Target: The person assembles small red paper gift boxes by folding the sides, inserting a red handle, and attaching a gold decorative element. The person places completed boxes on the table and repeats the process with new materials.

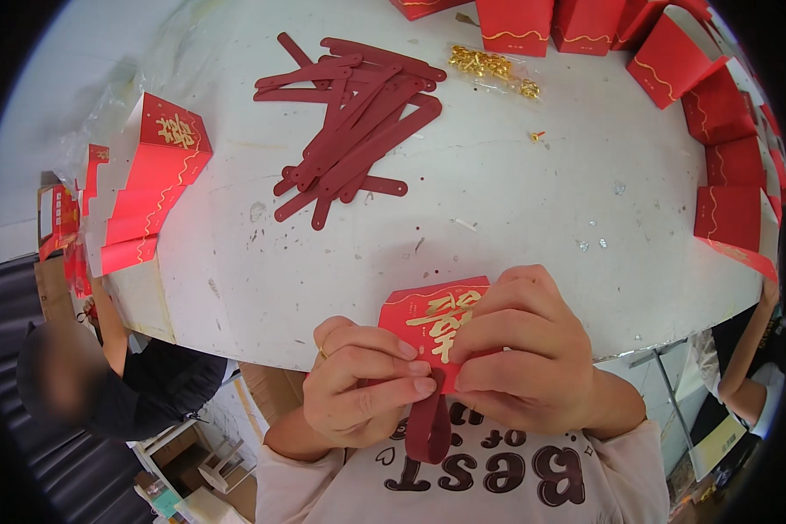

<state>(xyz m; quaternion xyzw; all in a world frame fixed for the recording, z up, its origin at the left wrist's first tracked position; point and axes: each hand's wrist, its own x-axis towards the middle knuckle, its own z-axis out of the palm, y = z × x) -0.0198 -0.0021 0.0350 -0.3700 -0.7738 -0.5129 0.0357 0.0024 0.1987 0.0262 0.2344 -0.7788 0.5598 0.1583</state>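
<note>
Close to my body, at the table's near edge, I hold a small red paper box [402, 307] with gold ornament on its face. A dark red strap [426, 432] hangs from it in a loop. My left hand [358, 380] is closed, its thumb and fingers pinching the strap's end against the box's edge. My right hand [528, 349] is closed round the right side of the box, its fingertips meeting near the strap's end. What lies beneath the fingertips is hidden. Farther off lies a pile of dark red straps [358, 131] with holes at their ends.
A clear bag of gold fasteners [489, 68] lies beyond, with one loose fastener [537, 136] nearer. Red boxes [729, 210] line the right and far edges; nested red boxes [153, 205] stand left. People sit left [87, 375] and right [747, 384] at the white table [533, 218].
</note>
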